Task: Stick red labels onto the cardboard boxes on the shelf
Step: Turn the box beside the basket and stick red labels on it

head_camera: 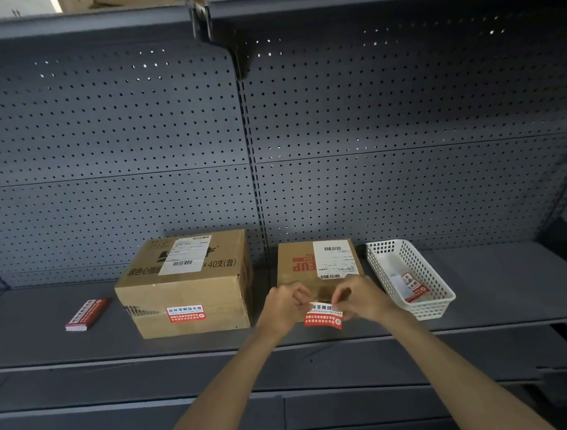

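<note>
Our left hand [283,307] and right hand [361,298]: both pinching one red label [323,321] before small box [299,267]; labelled big box [186,288] at nine o'clock.

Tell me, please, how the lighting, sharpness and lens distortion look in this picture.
Head view: the wide lens bows the upper shelf and pegboard rows; light is dim and even, with bright specks through the top holes; print on the large box and the red label pinched by the left hand and right hand is legible.
</note>
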